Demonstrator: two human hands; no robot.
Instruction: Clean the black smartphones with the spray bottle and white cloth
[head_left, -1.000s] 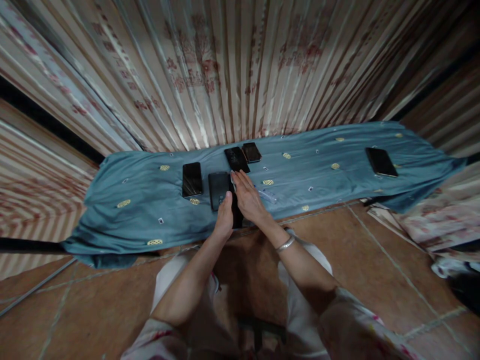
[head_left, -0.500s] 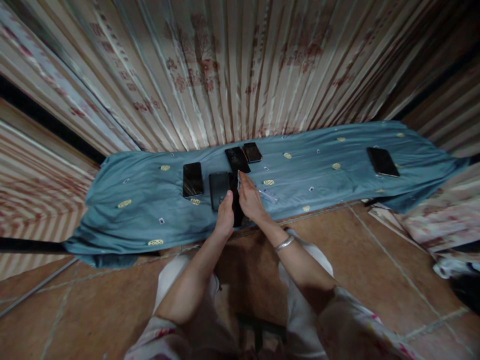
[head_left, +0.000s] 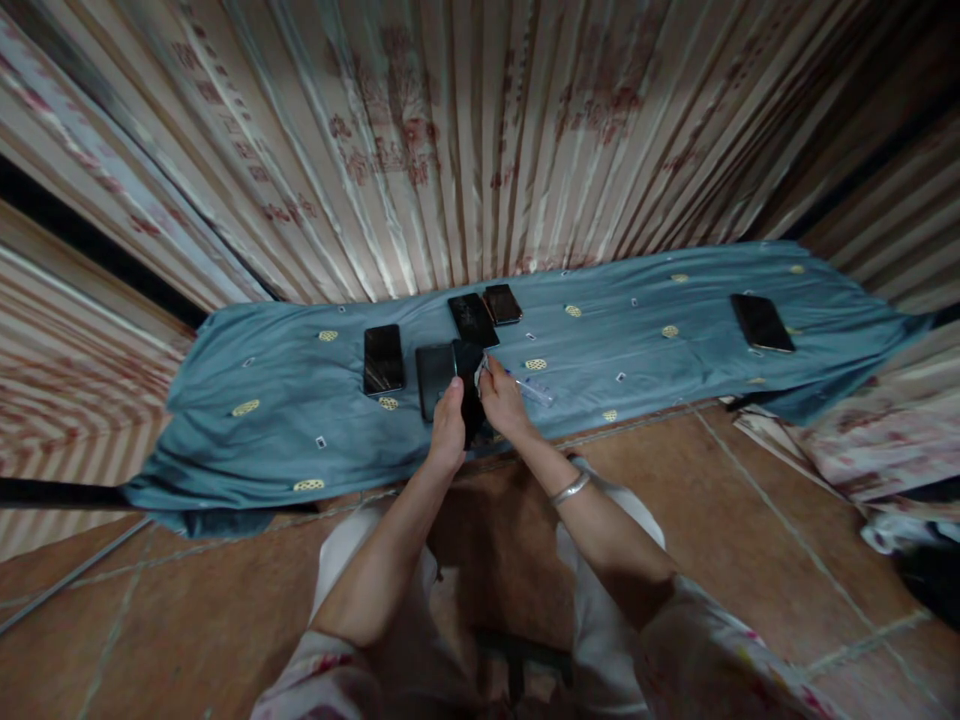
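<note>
Black slab (head_left: 470, 398), phone-like and hard to make out in the gloom, sits between our two hands over the near edge of the blue cloth (head_left: 637, 360). Our left hand (head_left: 448, 430) grips its nine o'clock side, thumb uppermost; we cannot see the fingers beneath. Our right hand (head_left: 503, 402) has its fingers bent and pinched on a small pale piece (head_left: 481, 369) at the slab's two o'clock side; whether that piece touches the slab we cannot tell.

For good control, we would judge it best to let the left thumb and hidden fingers carry the weight, keep the slab level, and work the pale piece with light, even finger pressure rather than pushing from the wrist.

Room is tightest at nine o'clock, where a dark device (head_left: 433, 378) lies just beside the slab, with a black phone (head_left: 383, 360) beyond it. At twelve, a cracked-looking phone (head_left: 474, 320) lies close to the slab's far end, and a smaller device (head_left: 503, 304) at one. A clear plastic item (head_left: 536, 389) by our right knuckles crowds three o'clock. Past it, a long run of cloth leads to a lone phone (head_left: 762, 323). At six, the cloth ends above tiled floor (head_left: 750, 480), so a slip there could mean a fall.
</note>
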